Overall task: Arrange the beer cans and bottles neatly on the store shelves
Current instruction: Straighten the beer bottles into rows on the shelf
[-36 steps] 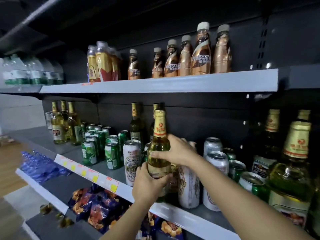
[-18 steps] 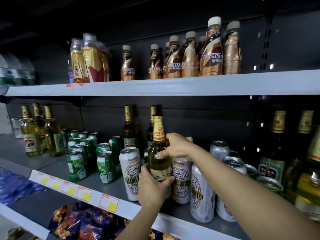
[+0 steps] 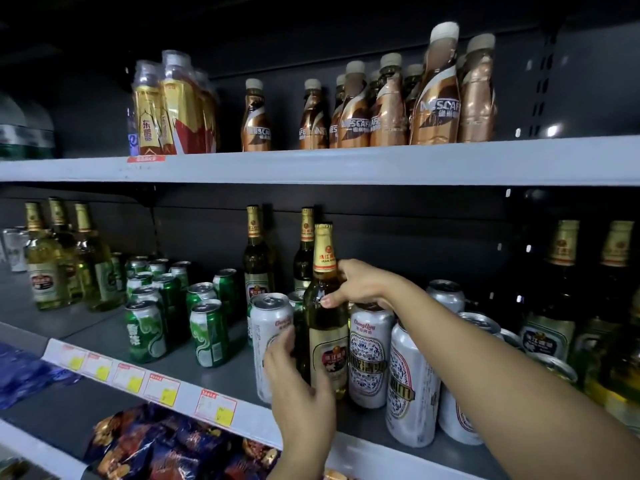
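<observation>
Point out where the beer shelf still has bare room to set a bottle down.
Bare shelf lies between the green cans and the white can, and in front of the green cans. Right of the held bottle, white cans and bottles crowd together.

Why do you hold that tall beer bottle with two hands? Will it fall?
The beer bottle is tall and narrow, so it probably tips easily. It looks like full glass, likely heavy and breakable. The right hand steadies its shoulder; the left hand is by its base, and the silver cans crowd close.
</observation>
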Motion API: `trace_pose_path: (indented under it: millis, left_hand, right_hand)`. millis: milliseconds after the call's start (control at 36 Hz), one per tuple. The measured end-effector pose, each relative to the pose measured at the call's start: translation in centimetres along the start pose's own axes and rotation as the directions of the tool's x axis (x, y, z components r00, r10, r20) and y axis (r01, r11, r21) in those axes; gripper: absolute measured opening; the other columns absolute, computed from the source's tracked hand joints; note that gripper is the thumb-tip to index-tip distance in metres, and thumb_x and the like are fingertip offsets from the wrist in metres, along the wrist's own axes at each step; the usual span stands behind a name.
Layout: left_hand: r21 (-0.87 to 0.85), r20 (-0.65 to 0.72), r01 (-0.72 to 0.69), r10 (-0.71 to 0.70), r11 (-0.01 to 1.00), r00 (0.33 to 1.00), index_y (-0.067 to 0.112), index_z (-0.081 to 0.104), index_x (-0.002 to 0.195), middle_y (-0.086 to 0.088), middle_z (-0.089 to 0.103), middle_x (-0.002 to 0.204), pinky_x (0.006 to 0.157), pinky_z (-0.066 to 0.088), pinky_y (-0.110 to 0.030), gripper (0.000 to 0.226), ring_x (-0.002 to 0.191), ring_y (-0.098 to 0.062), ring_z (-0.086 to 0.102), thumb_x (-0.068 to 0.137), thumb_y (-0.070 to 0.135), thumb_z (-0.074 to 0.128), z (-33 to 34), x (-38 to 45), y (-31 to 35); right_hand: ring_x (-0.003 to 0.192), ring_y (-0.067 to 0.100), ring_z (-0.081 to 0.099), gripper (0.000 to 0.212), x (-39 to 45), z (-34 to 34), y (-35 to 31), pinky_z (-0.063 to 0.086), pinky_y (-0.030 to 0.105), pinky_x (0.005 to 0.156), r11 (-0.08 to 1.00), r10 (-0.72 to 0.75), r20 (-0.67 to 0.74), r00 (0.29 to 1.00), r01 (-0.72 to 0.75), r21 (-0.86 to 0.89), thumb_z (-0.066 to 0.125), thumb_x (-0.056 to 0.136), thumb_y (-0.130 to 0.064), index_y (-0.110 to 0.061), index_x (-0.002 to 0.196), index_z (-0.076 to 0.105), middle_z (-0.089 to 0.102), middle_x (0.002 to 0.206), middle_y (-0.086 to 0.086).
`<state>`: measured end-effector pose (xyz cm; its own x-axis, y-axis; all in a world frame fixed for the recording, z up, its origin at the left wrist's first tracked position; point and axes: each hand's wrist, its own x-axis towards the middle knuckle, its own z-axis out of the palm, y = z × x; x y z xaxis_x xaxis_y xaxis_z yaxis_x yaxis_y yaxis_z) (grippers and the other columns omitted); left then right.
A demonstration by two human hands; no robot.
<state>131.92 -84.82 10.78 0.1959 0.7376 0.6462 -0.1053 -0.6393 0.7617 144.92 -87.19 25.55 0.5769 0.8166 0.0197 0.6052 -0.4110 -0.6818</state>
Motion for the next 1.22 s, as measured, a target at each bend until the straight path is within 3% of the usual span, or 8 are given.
trace_pose_path:
  millis: [83, 194, 361, 500, 833, 944, 1083, 1222]
  left_hand:
    - [0.079, -0.112, 0.084, -0.075, 0.993, 0.991, 0.01, 0.036, 0.139, -0.006, 0.042, 0.132, 0.106, 0.032, -0.042, 0.077, 0.127, -0.025, 0.036, 0.074, 0.004, 0.076, -1.7, 2.4, -0.9]
    - [0.184, 0.163, 0.234, -0.264, 0.955, 0.951, 0.016, 0.022, 0.149, -0.012, 0.037, 0.145, 0.109, 0.033, -0.046, 0.101, 0.135, -0.03, 0.034, 0.07, 0.022, 0.084, -2.5, 5.1, -4.3]
    - [0.238, 0.222, 0.2, -0.254, 0.95, 0.941, 0.018, 0.047, 0.126, -0.002, 0.061, 0.113, 0.085, 0.047, -0.035, 0.067, 0.102, -0.023, 0.059, 0.07, 0.014, 0.083, -3.3, 6.7, -6.2]
    - [0.265, 0.171, 0.207, -0.258, 0.942, 0.951, 0.013, 0.047, 0.123, -0.01, 0.061, 0.113, 0.083, 0.045, -0.038, 0.064, 0.103, -0.031, 0.058, 0.07, 0.012, 0.082, -3.6, 9.0, -8.2]
    - [0.302, 0.098, 0.204, -0.243, 0.931, 0.965, 0.005, 0.03, 0.143, -0.02, 0.043, 0.139, 0.104, 0.037, -0.052, 0.089, 0.13, -0.038, 0.039, 0.072, 0.014, 0.082, -4.0, 7.8, -9.0]
    - [0.263, -0.06, 0.089, -0.075, 0.961, 0.995, 0.001, 0.038, 0.138, -0.021, 0.045, 0.131, 0.101, 0.032, -0.048, 0.073, 0.124, -0.035, 0.036, 0.076, 0.004, 0.075, -4.2, 5.2, -6.6]
    - [0.102, 0.034, -0.073, 0.07, 0.992, 0.997, 0.01, 0.048, 0.127, -0.004, 0.049, 0.119, 0.093, 0.035, -0.035, 0.05, 0.115, -0.022, 0.042, 0.08, 0.023, 0.058, -3.5, 2.4, -4.1]
    - [-0.075, 0.167, -0.231, 0.24, 0.97, 0.956, 0.012, 0.052, 0.12, 0.002, 0.049, 0.113, 0.096, 0.033, -0.015, 0.046, 0.11, -0.013, 0.045, 0.08, 0.034, 0.05, -1.7, -0.1, -0.9]
  right_hand:
    - [0.123, 0.023, 0.052, 0.07, -0.3, -0.2, -0.1, 0.04, 0.041, 0.107, 1.0, -0.006, 0.047, 0.999, 0.005, 0.014, 0.079, 0.077, -0.013, -0.011, 0.138, 0.045, 0.056, 0.135, 0.007]
    - [0.125, 0.022, 0.05, 0.071, -0.7, -0.5, 0.0, 0.04, 0.035, 0.106, 0.999, -0.021, 0.066, 0.998, 0.024, -0.045, 0.078, 0.079, -0.015, -0.01, 0.14, 0.042, 0.052, 0.138, 0.007]
    - [0.14, 0.028, 0.033, 0.102, -2.4, -2.2, 0.6, 0.034, 0.038, 0.111, 0.88, 0.078, 0.174, 0.982, 0.014, -0.474, 0.08, 0.076, -0.033, -0.013, 0.153, 0.015, 0.025, 0.157, 0.007]
    - [0.122, 0.024, 0.05, 0.079, -3.4, -2.7, 1.6, 0.043, 0.028, 0.083, 0.791, 0.112, 0.09, 0.99, -0.034, -0.61, 0.079, 0.077, -0.029, -0.016, 0.143, 0.039, 0.044, 0.144, 0.003]
    - [0.12, 0.029, 0.05, 0.073, -3.0, -2.7, 0.7, 0.046, 0.033, 0.081, 0.763, 0.198, 0.118, 0.973, -0.077, -0.641, 0.073, 0.082, -0.01, -0.011, 0.144, 0.035, 0.041, 0.143, 0.009]
    - [0.116, 0.03, 0.054, 0.073, -3.0, -2.5, 0.4, 0.051, 0.038, 0.084, 0.761, 0.247, 0.153, 0.957, -0.094, -0.642, 0.075, 0.08, -0.009, -0.012, 0.142, 0.035, 0.045, 0.139, 0.01]
    - [0.122, 0.028, 0.051, 0.08, -3.8, -2.3, 0.1, 0.049, 0.038, 0.093, 0.804, 0.231, 0.136, 0.963, -0.11, -0.585, 0.076, 0.082, -0.022, -0.013, 0.146, 0.03, 0.043, 0.144, 0.009]
    - [0.13, 0.023, 0.045, 0.071, -6.6, -1.9, 0.4, 0.042, 0.04, 0.101, 0.895, -0.027, -0.28, 0.96, -0.101, -0.434, 0.066, 0.085, -0.05, -0.022, 0.144, 0.037, 0.042, 0.147, 0.002]
